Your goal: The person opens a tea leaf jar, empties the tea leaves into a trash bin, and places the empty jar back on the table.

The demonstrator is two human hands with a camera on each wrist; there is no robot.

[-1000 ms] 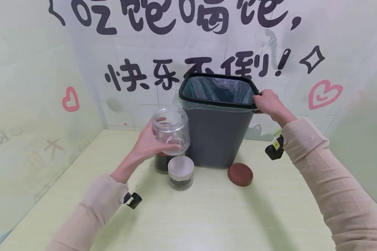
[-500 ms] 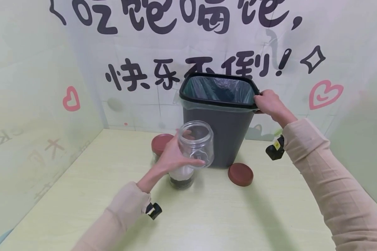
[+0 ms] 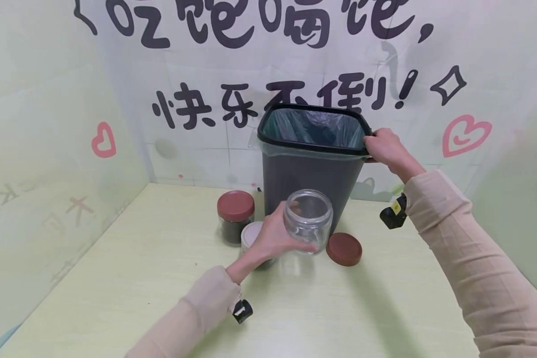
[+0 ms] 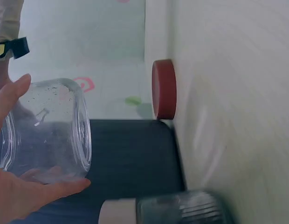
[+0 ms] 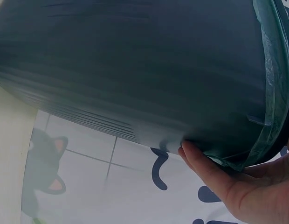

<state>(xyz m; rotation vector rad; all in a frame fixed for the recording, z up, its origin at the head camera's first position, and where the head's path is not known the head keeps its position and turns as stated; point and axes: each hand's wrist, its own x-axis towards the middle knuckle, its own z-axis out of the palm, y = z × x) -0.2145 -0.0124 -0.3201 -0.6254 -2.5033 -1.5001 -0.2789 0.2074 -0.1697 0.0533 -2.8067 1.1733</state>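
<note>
My left hand (image 3: 275, 236) holds a clear jar (image 3: 311, 226) by its side, thumb and fingers spread round it. No lid is on the jar, its mouth faces up, and no contents show. In the left wrist view the jar (image 4: 46, 130) is clear of the table surface. My right hand (image 3: 387, 149) grips the right edge of a dark grey trash bin (image 3: 309, 171) just under its black rim. A green-tinted bag lines the bin. In the right wrist view, fingers (image 5: 207, 172) lie against the bin's side below the rim. A red-brown lid (image 3: 344, 248) lies right of the held jar.
A jar with a red lid (image 3: 235, 209) and dark contents stands left of the bin. Nearer, a white-lidded jar (image 3: 250, 233) is partly hidden behind my left hand. A printed cloth wall (image 3: 197, 149) stands behind the pale table (image 3: 295, 313).
My left hand has carried the clear jar from the bin's left side rightward and down, to the bin's front near the lid. The right hand keeps its grip on the bin.
</note>
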